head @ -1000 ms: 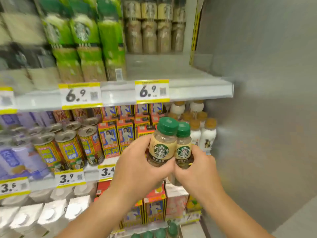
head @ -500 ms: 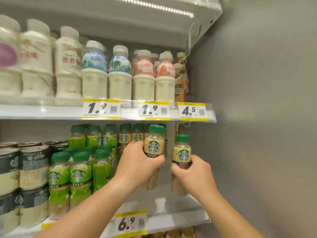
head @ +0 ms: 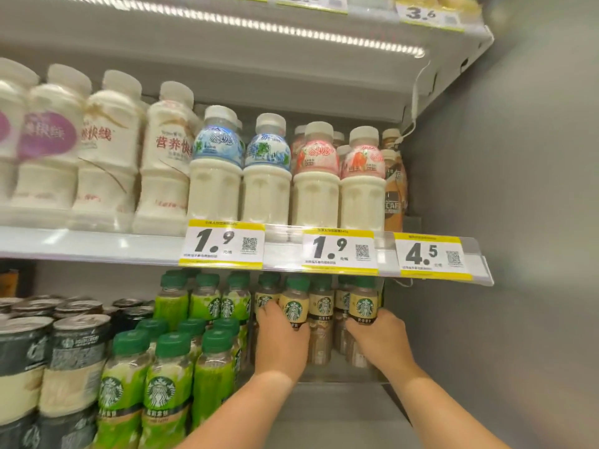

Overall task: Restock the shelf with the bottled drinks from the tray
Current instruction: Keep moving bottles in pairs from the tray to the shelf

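My left hand [head: 281,343] grips a tan-labelled coffee bottle [head: 293,306] with a green cap, held upright deep in the lower shelf. My right hand [head: 381,340] grips a second, matching coffee bottle [head: 364,303] to the right of it. Both bottles stand in line with more tan coffee bottles [head: 321,304] at the back of that shelf. The bare shelf floor [head: 337,413] lies in front of them under my forearms. The tray is out of view.
Green-labelled bottles [head: 163,393] fill the shelf to the left of my hands, with dark cans [head: 48,354] further left. The shelf above [head: 97,246] carries white milk bottles and price tags just over my hands. A grey cooler wall [head: 518,254] closes off the right side.
Both hands have pushed forward into the lower shelf with their bottles, from in front of the shelf to its back rows. The view has tilted up.
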Tool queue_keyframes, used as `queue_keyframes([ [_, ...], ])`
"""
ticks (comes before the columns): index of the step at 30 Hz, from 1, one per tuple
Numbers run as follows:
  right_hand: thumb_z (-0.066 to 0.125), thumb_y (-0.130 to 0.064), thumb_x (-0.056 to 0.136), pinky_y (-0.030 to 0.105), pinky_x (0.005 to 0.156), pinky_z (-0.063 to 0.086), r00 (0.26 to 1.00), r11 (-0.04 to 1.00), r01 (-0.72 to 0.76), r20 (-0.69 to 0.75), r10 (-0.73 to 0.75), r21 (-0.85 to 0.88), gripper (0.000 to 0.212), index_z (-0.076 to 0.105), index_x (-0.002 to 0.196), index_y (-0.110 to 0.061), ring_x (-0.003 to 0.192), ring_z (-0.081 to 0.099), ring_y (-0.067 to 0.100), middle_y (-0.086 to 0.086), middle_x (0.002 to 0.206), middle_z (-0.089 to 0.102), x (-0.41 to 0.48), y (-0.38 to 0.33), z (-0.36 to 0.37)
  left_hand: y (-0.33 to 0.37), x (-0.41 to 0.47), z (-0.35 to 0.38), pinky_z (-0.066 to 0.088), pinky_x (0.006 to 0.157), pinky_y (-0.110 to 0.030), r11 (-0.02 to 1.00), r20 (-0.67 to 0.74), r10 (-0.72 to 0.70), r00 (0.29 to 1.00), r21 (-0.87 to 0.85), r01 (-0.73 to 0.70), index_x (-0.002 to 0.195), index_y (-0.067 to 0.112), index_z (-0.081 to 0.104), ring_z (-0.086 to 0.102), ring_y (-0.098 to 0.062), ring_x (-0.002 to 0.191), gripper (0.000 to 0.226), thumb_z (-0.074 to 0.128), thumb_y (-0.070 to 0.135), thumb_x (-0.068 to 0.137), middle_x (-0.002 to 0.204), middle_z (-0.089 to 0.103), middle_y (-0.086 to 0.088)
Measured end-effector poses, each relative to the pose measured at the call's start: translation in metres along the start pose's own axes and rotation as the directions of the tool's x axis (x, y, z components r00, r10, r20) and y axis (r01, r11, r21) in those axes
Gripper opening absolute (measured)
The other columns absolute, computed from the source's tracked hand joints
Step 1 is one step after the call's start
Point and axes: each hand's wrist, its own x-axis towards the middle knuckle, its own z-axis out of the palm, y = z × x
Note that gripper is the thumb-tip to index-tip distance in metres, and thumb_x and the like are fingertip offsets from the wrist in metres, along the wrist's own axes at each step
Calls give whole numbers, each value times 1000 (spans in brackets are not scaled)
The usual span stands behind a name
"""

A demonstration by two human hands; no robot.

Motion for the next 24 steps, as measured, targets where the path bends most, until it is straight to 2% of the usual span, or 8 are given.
queue_keyframes([
  [3,74,-33,73,32,58,55,999,1000,-20,26,21,-15,15,67,73,-19,62,67,14,0,70,71,6,10,15,-9,3,2,42,97,-31,1000,-47,-17,999,-17,16,140,6,35,50,-27,120,64,71,21,88,131,41,-11],
  [5,75,-35,73,29,55,55,1000,1000,-4,16,4,-21,17,67,77,-21,62,67,13,-2,72,70,10,15,20,-11,3,2,42,96,-32,1000,-68,-13,998,-25,11,141,5,33,50,-27,119,66,70,22,90,133,39,-10],
  [9,78,-35,73,27,54,55,998,998,45,42,-43,-41,17,67,75,-21,62,66,10,-4,71,70,17,21,25,-13,-4,1,44,85,-32,1000,-115,-14,993,-12,13,127,9,43,54,-26,104,48,70,24,90,123,40,-8],
  [12,80,-35,74,26,58,54,995,997,67,75,-64,-44,17,66,75,-26,67,66,5,-7,74,71,20,27,29,-9,-16,1,47,83,-37,998,-136,-34,990,45,40,125,10,43,55,-25,98,44,66,27,92,123,40,-8],
  [16,81,-45,74,25,58,51,995,995,92,51,-90,-29,27,68,80,-22,70,66,10,-6,74,70,22,37,36,1,-27,-4,44,85,-37,991,-131,-70,989,106,84,130,9,39,54,-29,106,47,63,26,93,127,37,-9],
  [20,80,-52,73,28,52,44,992,992,115,-52,-117,-44,42,62,74,-14,61,58,11,-1,66,63,15,47,40,-6,-48,-10,40,93,-34,980,-88,-100,991,166,113,135,8,36,46,-27,117,48,59,21,95,132,37,-10],
  [24,81,-49,73,24,50,41,988,993,118,-99,-118,-16,39,59,71,-17,62,56,8,-4,67,61,9,49,44,-20,-66,-10,37,99,-34,963,-68,-173,983,198,183,143,6,27,43,-28,123,57,57,20,96,140,34,-13],
])
